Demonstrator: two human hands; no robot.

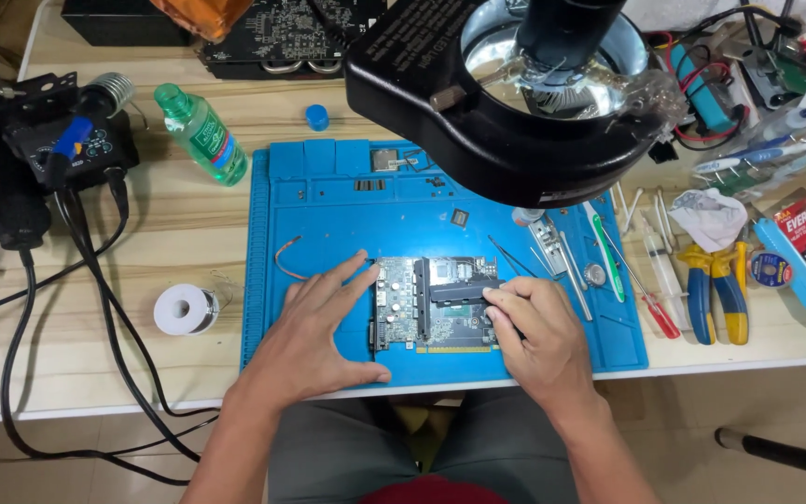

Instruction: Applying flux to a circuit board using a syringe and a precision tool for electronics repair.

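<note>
A green circuit board [436,303] lies flat on the blue mat [328,205] at lower centre of the frame. The left hand [314,341] rests beside it, fingers spread apart, thumb and forefinger bracketing its left edge. The right hand [538,331] is curled together over the board's right edge; whether it pinches something I cannot tell. A solder spool [185,309] sits on the worktop [188,215] left of the mat, blue-and-yellow pliers [715,289] to the right.

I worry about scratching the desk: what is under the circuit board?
The circuit board lies flat on a blue work mat, which covers the wooden table. The left hand and right hand rest at its edges. The board's underside is hidden.
</note>
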